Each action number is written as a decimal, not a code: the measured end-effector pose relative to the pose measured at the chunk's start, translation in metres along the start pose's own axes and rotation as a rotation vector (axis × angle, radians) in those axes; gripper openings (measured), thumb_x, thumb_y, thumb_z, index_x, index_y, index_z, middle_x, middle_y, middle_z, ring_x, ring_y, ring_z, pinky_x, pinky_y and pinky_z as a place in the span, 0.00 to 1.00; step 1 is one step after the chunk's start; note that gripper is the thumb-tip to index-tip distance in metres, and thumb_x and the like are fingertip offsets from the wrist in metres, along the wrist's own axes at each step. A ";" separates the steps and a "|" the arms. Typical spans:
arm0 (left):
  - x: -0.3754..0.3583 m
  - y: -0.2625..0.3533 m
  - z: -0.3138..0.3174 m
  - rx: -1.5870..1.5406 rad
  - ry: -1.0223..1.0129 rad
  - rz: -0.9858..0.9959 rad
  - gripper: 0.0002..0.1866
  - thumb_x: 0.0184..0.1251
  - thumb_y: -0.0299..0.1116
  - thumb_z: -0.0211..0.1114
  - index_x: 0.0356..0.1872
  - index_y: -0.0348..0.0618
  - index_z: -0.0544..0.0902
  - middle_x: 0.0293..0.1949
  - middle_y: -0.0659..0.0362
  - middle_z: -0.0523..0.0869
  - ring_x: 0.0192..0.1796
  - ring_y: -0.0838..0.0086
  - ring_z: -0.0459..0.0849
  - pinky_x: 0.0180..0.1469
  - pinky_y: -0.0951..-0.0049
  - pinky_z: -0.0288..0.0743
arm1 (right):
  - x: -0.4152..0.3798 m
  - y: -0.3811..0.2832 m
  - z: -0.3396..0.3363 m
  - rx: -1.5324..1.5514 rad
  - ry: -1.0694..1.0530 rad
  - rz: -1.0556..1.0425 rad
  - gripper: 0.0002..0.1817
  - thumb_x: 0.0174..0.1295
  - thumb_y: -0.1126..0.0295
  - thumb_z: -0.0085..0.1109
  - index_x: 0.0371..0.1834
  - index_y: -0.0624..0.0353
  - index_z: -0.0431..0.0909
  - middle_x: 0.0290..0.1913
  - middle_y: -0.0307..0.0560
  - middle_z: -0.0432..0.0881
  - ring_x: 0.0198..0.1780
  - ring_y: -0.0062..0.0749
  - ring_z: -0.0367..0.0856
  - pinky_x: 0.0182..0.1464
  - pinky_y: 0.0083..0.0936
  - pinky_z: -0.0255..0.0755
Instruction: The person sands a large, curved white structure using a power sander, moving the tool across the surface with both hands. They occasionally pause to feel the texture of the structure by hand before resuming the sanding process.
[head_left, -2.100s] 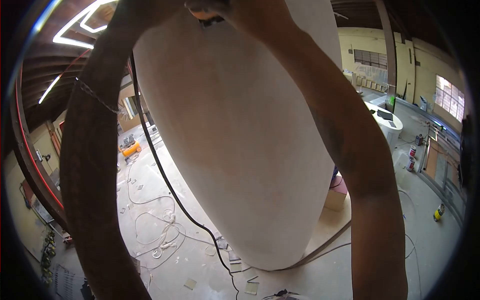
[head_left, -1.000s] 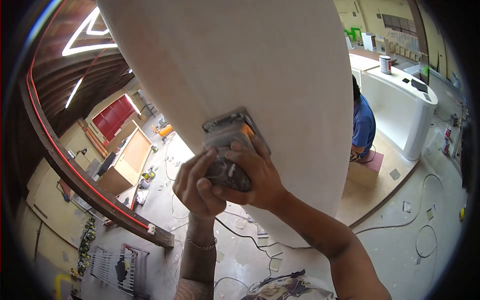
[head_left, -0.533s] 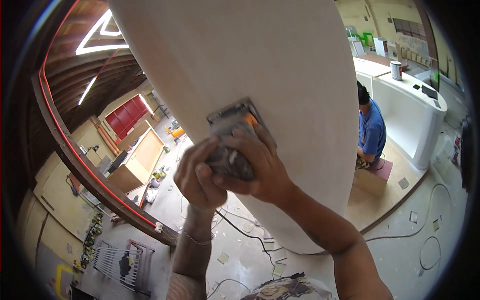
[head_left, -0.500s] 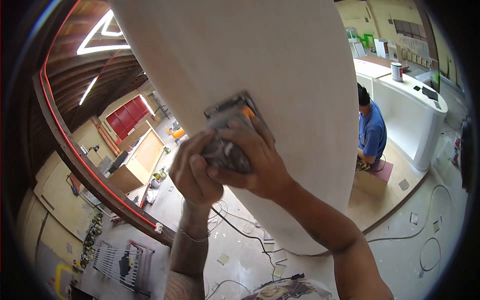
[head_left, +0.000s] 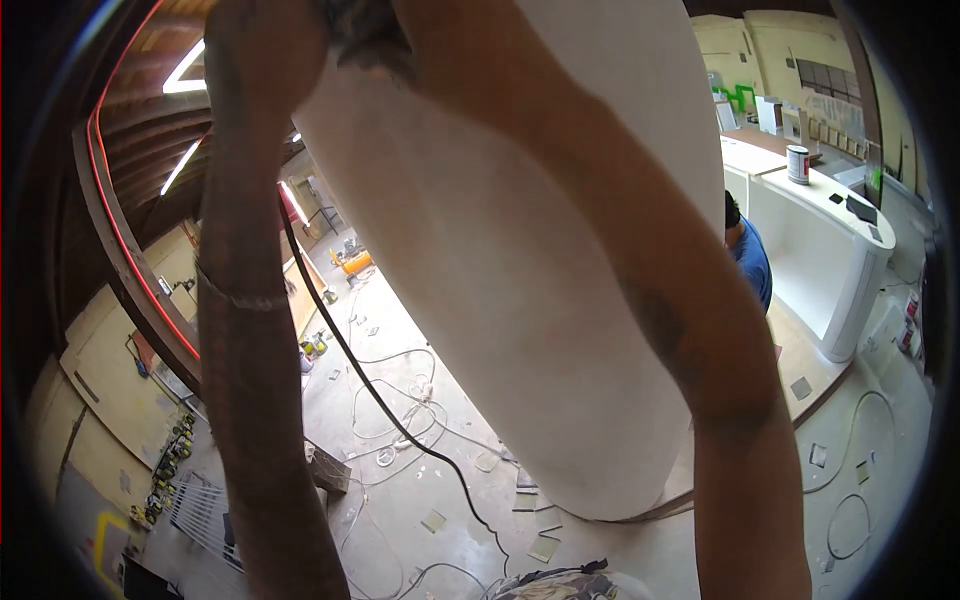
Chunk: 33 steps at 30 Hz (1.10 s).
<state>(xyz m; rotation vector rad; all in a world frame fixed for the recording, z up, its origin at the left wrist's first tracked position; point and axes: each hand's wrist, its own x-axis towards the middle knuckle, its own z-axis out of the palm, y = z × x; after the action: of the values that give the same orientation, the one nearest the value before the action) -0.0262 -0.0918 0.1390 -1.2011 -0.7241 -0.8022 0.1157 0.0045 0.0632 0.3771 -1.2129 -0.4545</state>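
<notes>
A dark power sander [head_left: 370, 35] shows in part at the top edge of the view, against the tall, pale curved panel [head_left: 480, 260]. My left hand [head_left: 268, 50] is closed on the sander's left side, blurred. On its other side, my right hand [head_left: 435, 45] is closed round it, partly cut off by the frame edge. The sander's front and most of my fingers are out of view. A black cord [head_left: 375, 390] hangs from near my left hand down to the floor.
A person in a blue shirt [head_left: 752, 262] is at the right, partly behind the panel, beside a white curved counter [head_left: 845, 290] bearing a can [head_left: 797, 165]. Cables [head_left: 425, 395] and small square pieces [head_left: 433, 520] lie on the floor.
Both my hands and the sander have moved up the panel to the top edge of the view. My forearms now stretch upward, and more of the cord shows.
</notes>
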 end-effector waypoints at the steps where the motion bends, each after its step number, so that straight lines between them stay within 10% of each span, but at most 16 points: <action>1: 0.011 0.012 0.013 0.010 0.213 0.056 0.18 0.84 0.36 0.48 0.56 0.35 0.83 0.47 0.40 0.88 0.52 0.48 0.86 0.55 0.57 0.77 | 0.011 0.008 0.001 -0.008 -0.001 -0.025 0.43 0.53 0.81 0.73 0.73 0.47 0.66 0.58 0.62 0.77 0.59 0.66 0.78 0.60 0.52 0.75; 10: 0.054 -0.004 0.016 -0.035 0.081 0.225 0.20 0.85 0.40 0.48 0.47 0.34 0.83 0.40 0.41 0.87 0.46 0.47 0.86 0.50 0.55 0.77 | 0.028 0.024 -0.006 0.060 -0.082 0.025 0.44 0.51 0.84 0.74 0.73 0.49 0.66 0.60 0.63 0.76 0.61 0.67 0.76 0.63 0.50 0.73; 14: 0.010 0.054 -0.006 -0.769 -0.144 -0.426 0.15 0.82 0.35 0.51 0.50 0.34 0.83 0.41 0.43 0.89 0.46 0.47 0.87 0.51 0.57 0.77 | -0.004 0.002 -0.025 0.083 -0.079 -0.050 0.44 0.50 0.85 0.74 0.72 0.51 0.67 0.63 0.63 0.75 0.63 0.68 0.75 0.65 0.49 0.72; 16: -0.014 0.049 0.009 0.025 0.319 0.237 0.16 0.82 0.33 0.51 0.44 0.33 0.85 0.37 0.42 0.88 0.41 0.47 0.88 0.45 0.57 0.80 | -0.018 -0.011 -0.034 0.098 -0.091 -0.044 0.43 0.49 0.86 0.74 0.72 0.51 0.68 0.63 0.63 0.75 0.63 0.69 0.74 0.67 0.50 0.71; 20: -0.060 0.098 -0.025 -0.487 0.006 -0.205 0.17 0.80 0.36 0.52 0.40 0.35 0.85 0.34 0.41 0.87 0.39 0.42 0.88 0.44 0.52 0.82 | -0.062 -0.034 -0.055 -0.053 -0.213 -0.074 0.44 0.50 0.85 0.74 0.72 0.53 0.67 0.64 0.62 0.74 0.65 0.67 0.73 0.70 0.49 0.68; 26: -0.126 0.134 -0.052 -0.576 -0.114 -0.272 0.12 0.73 0.32 0.56 0.41 0.39 0.88 0.38 0.48 0.90 0.37 0.54 0.90 0.41 0.58 0.83 | -0.131 -0.088 -0.073 -0.005 -0.198 0.295 0.35 0.47 0.76 0.78 0.61 0.33 0.80 0.66 0.60 0.73 0.66 0.66 0.75 0.66 0.52 0.71; 33: -0.200 0.181 -0.085 -0.579 -0.270 -0.290 0.15 0.69 0.32 0.55 0.45 0.37 0.89 0.42 0.50 0.92 0.38 0.56 0.92 0.42 0.61 0.85 | -0.235 -0.140 -0.114 0.224 -0.219 0.756 0.39 0.61 0.44 0.74 0.71 0.47 0.69 0.68 0.57 0.73 0.74 0.62 0.67 0.77 0.55 0.58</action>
<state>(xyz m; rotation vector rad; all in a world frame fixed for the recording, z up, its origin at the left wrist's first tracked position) 0.0256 -0.1156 -0.1382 -1.7744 -0.9351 -1.1516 0.1395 0.0126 -0.2320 0.0369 -1.5182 0.3022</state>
